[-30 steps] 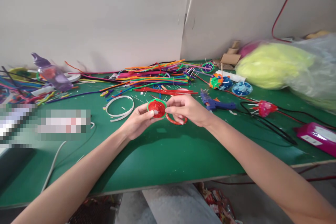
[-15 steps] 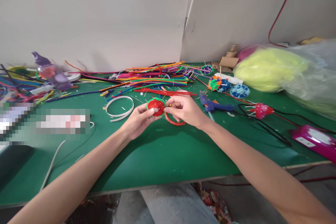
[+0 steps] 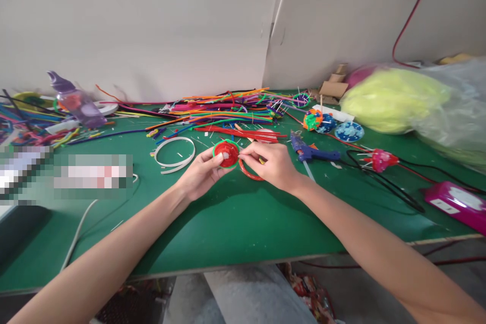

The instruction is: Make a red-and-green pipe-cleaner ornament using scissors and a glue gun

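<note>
The right hand (image 3: pixel 271 164) has closed in; it and the left hand (image 3: pixel 199 174) both pinch the coil (image 3: pixel 227 154); it looks light and bendy; hold its rim.

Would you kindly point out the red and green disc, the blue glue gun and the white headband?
red and green disc (image 3: pixel 227 153), head view, on its red centre.
blue glue gun (image 3: pixel 321 154), head view, on its blue body.
white headband (image 3: pixel 180 165), head view, on its near strip.
</note>
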A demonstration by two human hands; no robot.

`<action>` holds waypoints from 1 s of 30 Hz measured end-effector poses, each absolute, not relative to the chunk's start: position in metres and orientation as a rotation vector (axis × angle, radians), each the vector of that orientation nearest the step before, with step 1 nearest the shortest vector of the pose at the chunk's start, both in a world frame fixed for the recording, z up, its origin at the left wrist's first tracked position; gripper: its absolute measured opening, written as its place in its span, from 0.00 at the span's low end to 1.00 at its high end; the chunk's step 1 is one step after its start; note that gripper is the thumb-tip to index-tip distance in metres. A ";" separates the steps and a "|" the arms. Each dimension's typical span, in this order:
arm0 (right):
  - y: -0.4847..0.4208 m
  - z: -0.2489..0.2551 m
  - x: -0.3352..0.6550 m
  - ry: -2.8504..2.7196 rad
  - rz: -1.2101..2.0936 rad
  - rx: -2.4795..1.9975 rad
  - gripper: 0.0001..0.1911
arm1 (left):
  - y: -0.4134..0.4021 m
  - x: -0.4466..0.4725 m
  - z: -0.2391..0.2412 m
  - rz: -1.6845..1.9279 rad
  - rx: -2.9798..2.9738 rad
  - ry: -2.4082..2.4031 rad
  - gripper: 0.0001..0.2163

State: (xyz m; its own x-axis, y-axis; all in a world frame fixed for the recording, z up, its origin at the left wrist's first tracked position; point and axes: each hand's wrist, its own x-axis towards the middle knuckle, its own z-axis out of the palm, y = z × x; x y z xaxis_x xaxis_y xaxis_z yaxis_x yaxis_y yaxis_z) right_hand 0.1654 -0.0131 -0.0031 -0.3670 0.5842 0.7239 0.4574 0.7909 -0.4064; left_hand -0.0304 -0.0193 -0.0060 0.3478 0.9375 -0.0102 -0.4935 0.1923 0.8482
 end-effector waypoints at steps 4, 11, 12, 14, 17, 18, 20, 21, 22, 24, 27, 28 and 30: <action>-0.015 0.002 0.164 -1.981 0.358 -0.838 0.07 | -0.018 -0.031 -0.006 1.096 0.879 0.631 0.13; -0.009 0.010 0.164 -1.690 1.340 -0.798 0.10 | -0.018 -0.032 -0.007 1.085 0.925 0.618 0.10; -0.008 0.010 0.164 -1.646 1.428 -0.777 0.10 | -0.018 -0.032 -0.007 1.080 0.932 0.617 0.10; -0.007 0.009 0.165 -1.568 1.559 -0.750 0.09 | -0.019 -0.032 -0.007 1.064 0.945 0.614 0.10; -0.006 0.008 0.166 -1.500 1.678 -0.721 0.10 | -0.019 -0.031 -0.006 1.036 0.963 0.612 0.12; -0.006 0.007 0.166 -1.482 1.704 -0.711 0.11 | -0.019 -0.031 -0.006 1.033 0.968 0.614 0.12; -0.006 0.007 0.167 -1.450 1.748 -0.690 0.11 | -0.019 -0.031 -0.006 1.033 0.978 0.623 0.13; -0.005 0.006 0.167 -1.439 1.766 -0.681 0.11 | -0.019 -0.031 -0.007 1.034 0.983 0.629 0.13; -0.005 0.006 0.168 -1.430 1.778 -0.674 0.11 | -0.019 -0.031 -0.007 1.035 0.989 0.633 0.13; -0.004 0.005 0.168 -1.416 1.794 -0.667 0.11 | -0.019 -0.031 -0.008 1.031 1.001 0.638 0.12; -0.003 0.005 0.168 -1.415 1.790 -0.671 0.11 | -0.019 -0.031 -0.008 1.030 1.013 0.641 0.12; -0.003 0.005 0.168 -1.417 1.782 -0.675 0.11 | -0.019 -0.031 -0.008 1.032 1.015 0.644 0.13; -0.004 0.005 0.167 -1.427 1.764 -0.685 0.12 | -0.019 -0.031 -0.008 1.034 1.015 0.653 0.13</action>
State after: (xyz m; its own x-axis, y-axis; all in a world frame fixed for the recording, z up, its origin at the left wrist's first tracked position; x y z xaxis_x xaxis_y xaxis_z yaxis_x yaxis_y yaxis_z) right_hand 0.1666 -0.0044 0.0046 -0.5734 0.8178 0.0503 -0.2201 -0.0946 -0.9709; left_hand -0.0309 -0.0185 -0.0080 0.3967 0.9179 0.0127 -0.3838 0.1532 0.9106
